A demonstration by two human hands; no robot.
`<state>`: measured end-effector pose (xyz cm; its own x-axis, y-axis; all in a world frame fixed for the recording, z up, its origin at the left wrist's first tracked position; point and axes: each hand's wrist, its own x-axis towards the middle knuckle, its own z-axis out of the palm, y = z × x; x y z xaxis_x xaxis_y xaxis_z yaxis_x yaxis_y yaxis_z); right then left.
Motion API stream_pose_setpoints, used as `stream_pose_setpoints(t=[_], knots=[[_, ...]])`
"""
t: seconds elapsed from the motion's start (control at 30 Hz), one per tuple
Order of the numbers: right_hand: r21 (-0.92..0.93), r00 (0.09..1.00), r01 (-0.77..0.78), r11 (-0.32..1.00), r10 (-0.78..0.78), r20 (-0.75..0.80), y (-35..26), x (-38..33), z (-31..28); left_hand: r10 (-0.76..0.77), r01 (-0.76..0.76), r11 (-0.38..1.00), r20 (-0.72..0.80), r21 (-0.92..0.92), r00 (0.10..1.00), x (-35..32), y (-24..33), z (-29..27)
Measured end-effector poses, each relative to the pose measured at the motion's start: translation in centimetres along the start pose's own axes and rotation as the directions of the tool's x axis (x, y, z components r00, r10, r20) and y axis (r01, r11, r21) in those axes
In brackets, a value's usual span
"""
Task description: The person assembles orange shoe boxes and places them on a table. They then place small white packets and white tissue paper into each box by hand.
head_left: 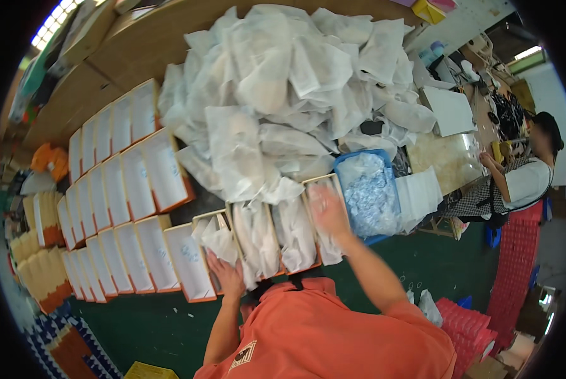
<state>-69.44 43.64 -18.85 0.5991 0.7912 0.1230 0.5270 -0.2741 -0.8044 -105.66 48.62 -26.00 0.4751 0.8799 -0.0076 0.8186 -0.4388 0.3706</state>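
My left hand (227, 273) lies flat, fingers apart, on the near end of an open shoe box (214, 247) stuffed with white tissue paper. My right hand (326, 210) is blurred with motion above another open box (324, 221) next to a blue basket (369, 192) of small white packets. It holds nothing that I can make out. Between the two hands stand more open boxes (276, 237) holding shoes wrapped in white bags. A big heap of white wrapped shoes (289, 88) covers the table behind them.
Rows of open orange-edged boxes with white lining (125, 208) fill the table's left side. Stacked tan boxes (40, 265) stand at far left. A stack of white sheets (422, 192) lies right of the basket. Another person (526, 174) sits at right. Red crates (516, 265) stand on the green floor.
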Motion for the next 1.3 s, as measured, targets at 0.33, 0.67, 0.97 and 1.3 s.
stream_pose_setpoints(t=[0.33, 0.67, 0.97, 1.3], knots=[[-0.867, 0.853, 0.241, 0.436, 0.331, 0.404, 20.6, 21.7, -18.4, -0.214, 0.153, 0.866, -0.076, -0.477, 0.974, 23.8, 11.0, -2.7], [0.013, 0.869, -0.480, 0.877, 0.478, -0.125, 11.8, 11.2, -22.9, -0.102, 0.777, -0.061, 0.779, -0.626, 0.619, 30.4, 13.4, -5.7], [0.818, 0.831, -0.370, 0.439, 0.551, 0.080, -0.2, 3.1, -6.9, -0.012, 0.558, -0.550, 0.675, -0.621, 0.738, 12.3, 4.5, -10.9], [0.222, 0.763, -0.365, 0.904, 0.154, 0.628, -12.2, -7.3, 17.0, -0.498, 0.581, 0.247, 0.413, -0.775, 0.763, -2.1, -10.2, -18.5]])
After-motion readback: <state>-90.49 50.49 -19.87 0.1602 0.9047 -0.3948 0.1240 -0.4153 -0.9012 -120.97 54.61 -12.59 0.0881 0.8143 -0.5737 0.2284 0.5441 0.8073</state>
